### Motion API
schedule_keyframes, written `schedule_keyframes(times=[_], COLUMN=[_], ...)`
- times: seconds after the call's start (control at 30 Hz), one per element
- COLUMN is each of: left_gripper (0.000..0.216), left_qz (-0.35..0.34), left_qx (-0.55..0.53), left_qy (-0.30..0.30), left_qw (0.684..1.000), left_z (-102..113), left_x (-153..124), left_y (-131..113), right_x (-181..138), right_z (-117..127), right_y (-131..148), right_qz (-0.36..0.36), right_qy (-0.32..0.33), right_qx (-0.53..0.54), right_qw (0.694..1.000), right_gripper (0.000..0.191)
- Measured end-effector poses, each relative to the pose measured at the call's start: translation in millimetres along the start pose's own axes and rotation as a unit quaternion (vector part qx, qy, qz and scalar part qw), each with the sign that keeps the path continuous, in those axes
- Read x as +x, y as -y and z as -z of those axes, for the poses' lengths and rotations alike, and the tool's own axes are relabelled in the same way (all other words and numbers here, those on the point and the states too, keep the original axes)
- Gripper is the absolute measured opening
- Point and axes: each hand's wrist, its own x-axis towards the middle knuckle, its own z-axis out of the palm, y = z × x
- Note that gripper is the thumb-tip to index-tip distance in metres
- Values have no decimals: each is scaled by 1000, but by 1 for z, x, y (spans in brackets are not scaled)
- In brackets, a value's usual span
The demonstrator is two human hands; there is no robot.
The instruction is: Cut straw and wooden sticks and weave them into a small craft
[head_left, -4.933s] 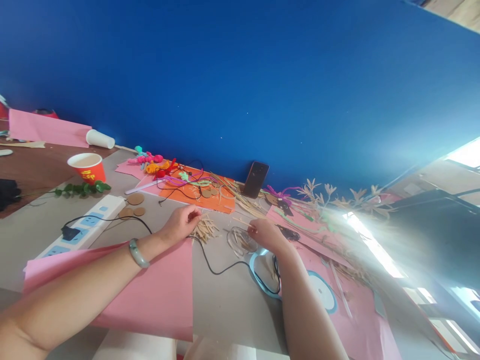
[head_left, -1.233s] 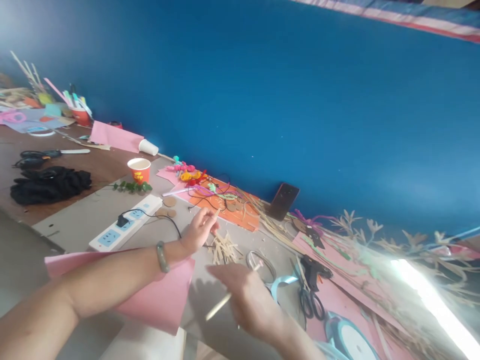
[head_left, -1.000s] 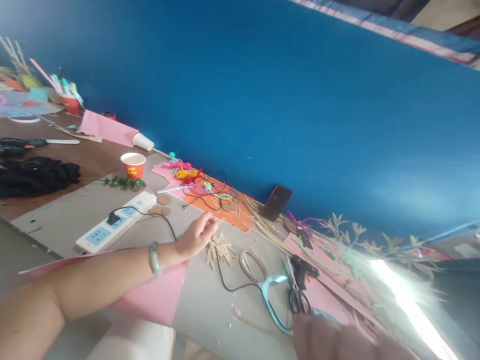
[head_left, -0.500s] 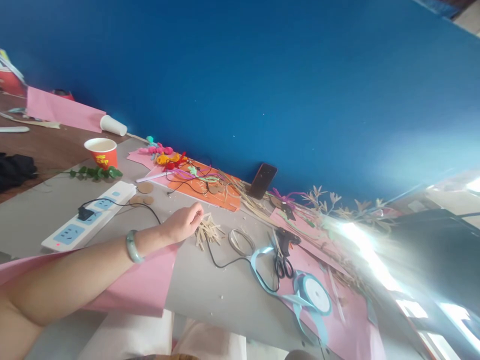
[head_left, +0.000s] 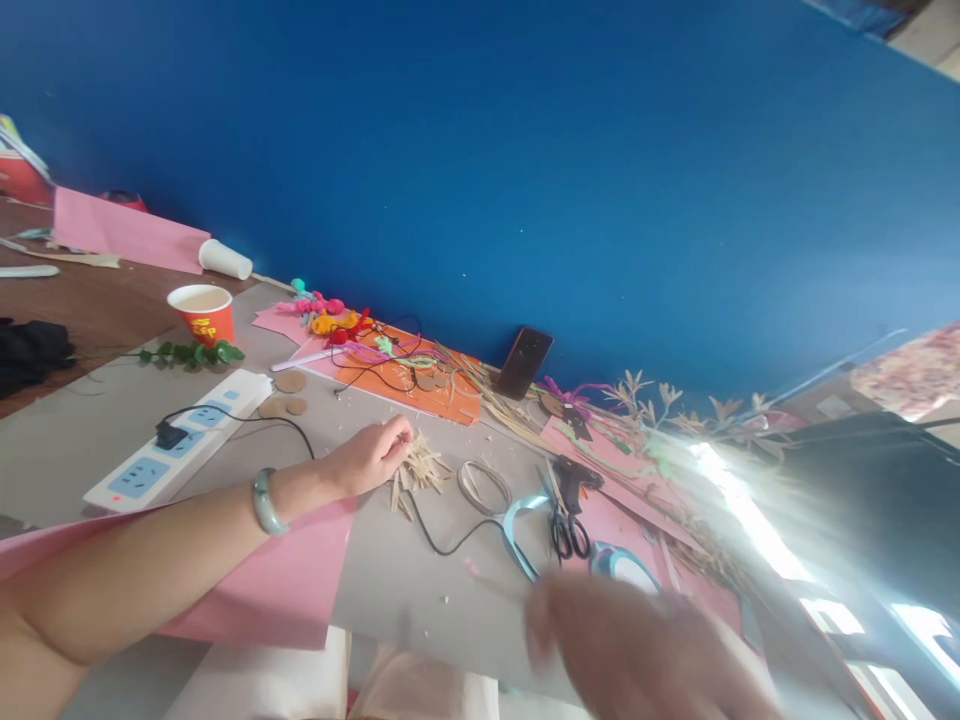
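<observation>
My left hand (head_left: 375,458), with a pale green bangle (head_left: 267,502) on the wrist, rests closed at the edge of a small heap of cut straw-coloured strips (head_left: 421,468). Its curled fingers hide whatever may be in them. At the lower right my right hand (head_left: 637,645) is smeared by motion over the table's front. A faint, thin streak with a pinkish end runs left from its fingers; what it is cannot be made out. Near this hand are black-handled scissors (head_left: 570,536), a glue gun (head_left: 576,480) and a spool of light blue ribbon (head_left: 626,568).
A power strip (head_left: 172,445) with a plugged-in black cord lies at left, below a red paper cup (head_left: 202,315) and a green sprig (head_left: 191,354). A phone (head_left: 525,362) leans on the blue wall (head_left: 480,150). Orange paper (head_left: 442,400) and a coiled strand (head_left: 484,487) lie mid-table.
My right hand has come into view from the lower right and now covers part of the ribbon spool. My left hand has hardly moved beside the strips.
</observation>
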Motion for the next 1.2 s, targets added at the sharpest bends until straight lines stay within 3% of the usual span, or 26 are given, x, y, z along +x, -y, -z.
schedule_keyframes(times=[0.1,0.17,0.23,0.27,0.4,0.57,0.73,0.9,1.0,1.13,1.2], left_gripper=[8,10,12,13,15,15,16,18,18,19,22], left_qz=[6,17,26,29,31,41,56,79,119,152,145], left_qx=[-26,-42,-53,-54,-50,-71,-81,-153,-239,-343,-373], left_qy=[1,2,9,11,-2,-36,-45,-51,-43,-9,11], left_qw=[1000,999,998,998,998,996,994,984,963,927,917], left_z=[-3,-3,-2,-1,1,-3,-4,-3,-4,-5,-5], left_x=[0,-1,0,0,0,3,4,5,8,10,9], left_y=[0,-1,-2,-3,-2,6,10,7,5,0,-2], right_x=[36,59,74,79,89,109,130,137,133,125,122], right_z=[-16,-33,-51,-59,-75,-69,-65,-68,-63,-57,-58], right_y=[-20,-40,-59,-67,-78,-70,-76,-74,-67,-56,-51], right_qz=[-72,-214,-329,-361,-400,-379,-421,-431,-397,-325,-301], right_qy=[7,58,118,133,132,144,69,118,99,43,48], right_qx=[102,275,326,324,315,418,411,433,417,243,158], right_qw=[992,935,879,864,851,813,806,783,812,913,939], right_gripper=[46,43,44,45,46,49,42,41,42,30,32])
